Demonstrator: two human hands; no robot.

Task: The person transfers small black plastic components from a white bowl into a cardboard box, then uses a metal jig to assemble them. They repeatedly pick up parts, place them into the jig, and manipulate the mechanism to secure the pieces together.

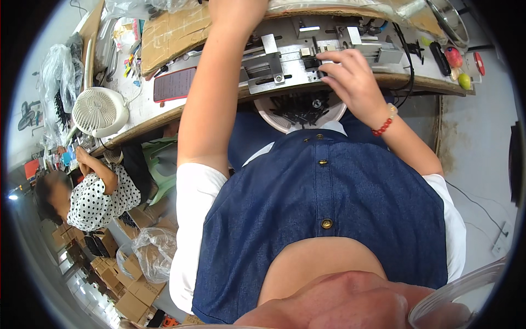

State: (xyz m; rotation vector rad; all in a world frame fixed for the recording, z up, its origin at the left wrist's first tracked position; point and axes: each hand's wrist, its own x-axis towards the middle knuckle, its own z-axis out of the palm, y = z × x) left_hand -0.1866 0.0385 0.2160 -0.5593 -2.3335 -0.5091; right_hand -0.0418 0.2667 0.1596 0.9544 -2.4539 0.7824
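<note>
My right hand [353, 77] is at the metal fixture [266, 68] on the bench edge. Its fingers are bent, with the tips around a small black part [312, 62] in the middle of the fixture. Small pale blocks [306, 52] sit beside that part. My left hand [238, 10] reaches to the far side of the bench and is cut off by the upper edge of the view, so its fingers are hidden. Below the fixture, a pale round basket [267, 112] in my lap holds many thin black pieces [298, 109].
A red-edged phone [174, 85], flattened cardboard [175, 38] and a white fan [100, 112] are on the left. A black cable [408, 60], a metal pan [449, 19] and a yellow-green ball-shaped thing [464, 81] lie right. Another person [104, 192] sits at the left, near stacked boxes [134, 299].
</note>
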